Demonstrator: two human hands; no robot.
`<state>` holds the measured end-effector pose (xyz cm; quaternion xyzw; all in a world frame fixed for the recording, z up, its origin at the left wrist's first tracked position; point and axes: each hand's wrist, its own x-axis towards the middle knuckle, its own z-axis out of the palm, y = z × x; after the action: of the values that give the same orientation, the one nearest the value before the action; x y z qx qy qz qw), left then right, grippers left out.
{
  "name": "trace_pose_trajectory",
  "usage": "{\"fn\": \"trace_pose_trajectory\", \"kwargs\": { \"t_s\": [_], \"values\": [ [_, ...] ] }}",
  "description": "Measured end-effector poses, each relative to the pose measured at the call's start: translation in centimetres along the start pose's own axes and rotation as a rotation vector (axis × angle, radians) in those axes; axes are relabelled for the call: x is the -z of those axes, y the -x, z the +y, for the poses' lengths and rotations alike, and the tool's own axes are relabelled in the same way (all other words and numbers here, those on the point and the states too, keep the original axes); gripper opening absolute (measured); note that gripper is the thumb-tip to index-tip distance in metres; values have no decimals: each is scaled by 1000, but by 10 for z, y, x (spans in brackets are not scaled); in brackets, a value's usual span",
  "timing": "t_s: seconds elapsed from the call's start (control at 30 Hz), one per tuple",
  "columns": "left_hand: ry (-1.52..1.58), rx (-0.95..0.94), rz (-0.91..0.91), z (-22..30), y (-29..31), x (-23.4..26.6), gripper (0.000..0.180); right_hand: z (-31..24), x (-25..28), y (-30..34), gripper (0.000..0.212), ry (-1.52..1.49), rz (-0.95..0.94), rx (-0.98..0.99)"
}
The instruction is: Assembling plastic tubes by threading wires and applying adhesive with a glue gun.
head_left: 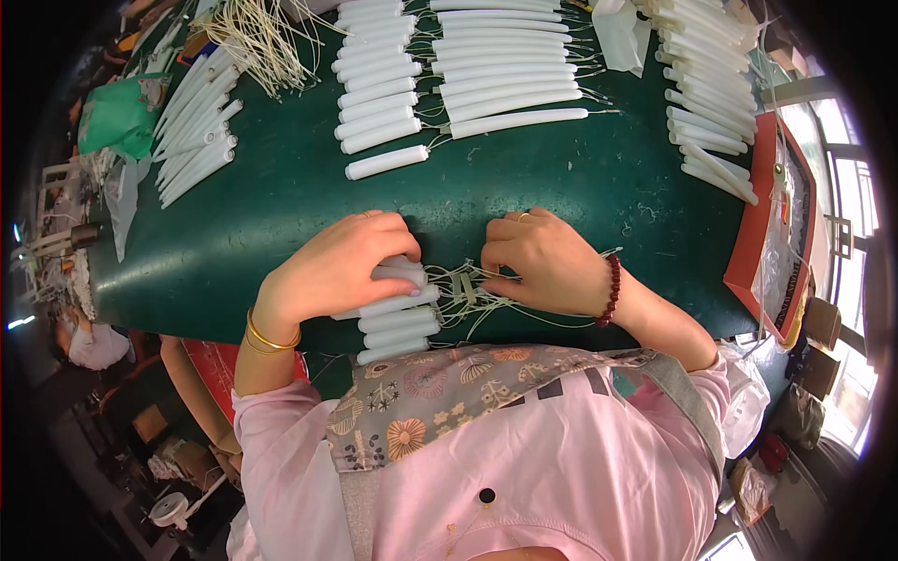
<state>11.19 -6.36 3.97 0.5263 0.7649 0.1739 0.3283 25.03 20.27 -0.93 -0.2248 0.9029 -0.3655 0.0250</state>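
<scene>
The left forearm (267,365) rises almost upright and the right forearm (664,318) slants inward, so that the left hand (351,262) and the right hand (547,262) face each other, well apart, backs upward, fingers bent and both thumbs pointing inward below them.

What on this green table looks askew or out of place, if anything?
Nothing serious, though at the near end of the right-hand pile of long white cylindrical tubes, the last few tubes splay at differing slants, unlike the neater middle column of long white tubes. Nothing looks clearly spilled or damaged.
</scene>
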Motion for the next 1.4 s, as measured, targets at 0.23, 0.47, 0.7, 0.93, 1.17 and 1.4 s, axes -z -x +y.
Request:
{"fn": "trace_pose_trajectory", "kwargs": {
  "t_s": [0.23,0.47,0.7,0.93,1.17,1.4],
  "values": [
    [241,-29,132,-2,-2,3,22,12,37,0,19,-766,-216,-430],
    [85,272,362,-12,-11,24,21,58,86,18,29,-458,22,-458],
    [-204,-70,725,-2,-68,-8,29,93,89,22,29,-406,168,-457],
    [-119,-207,589,-15,-119,-16,21,83,109,32,32,-540,197,-505],
    [-10,-204,486,-15,-124,-12,8,95,108,36,33,-498,320,-466],
    [36,-72,523,-18,-117,-16,8,93,147,63,38,111,432,-524]
  ]
}}
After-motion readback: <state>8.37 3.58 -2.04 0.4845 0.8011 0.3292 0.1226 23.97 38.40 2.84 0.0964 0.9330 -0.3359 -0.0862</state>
